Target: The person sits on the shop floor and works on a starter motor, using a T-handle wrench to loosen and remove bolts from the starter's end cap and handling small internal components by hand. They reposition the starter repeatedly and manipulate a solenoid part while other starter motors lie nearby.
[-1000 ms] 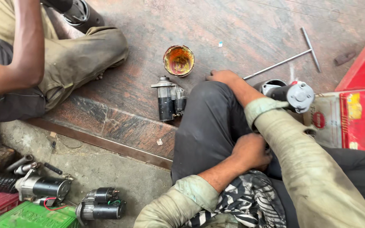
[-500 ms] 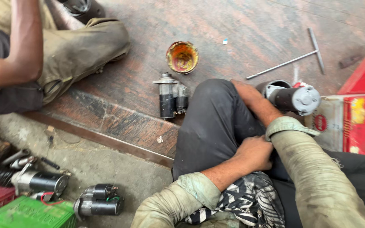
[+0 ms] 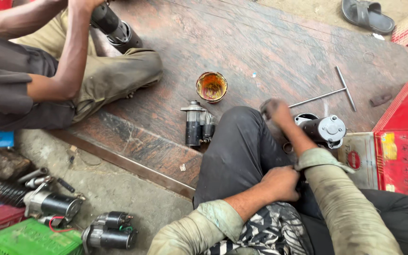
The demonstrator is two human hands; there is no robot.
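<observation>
Fingers of blurred right hand [image 3: 274, 112] and left hand [image 3: 279, 183] unreadable, grip unclear.

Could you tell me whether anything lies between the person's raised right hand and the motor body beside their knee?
Nothing visible does. The right hand hangs blurred just left of the motor body, with only bare wooden floor around them. The left hand rests on the lap.
</observation>
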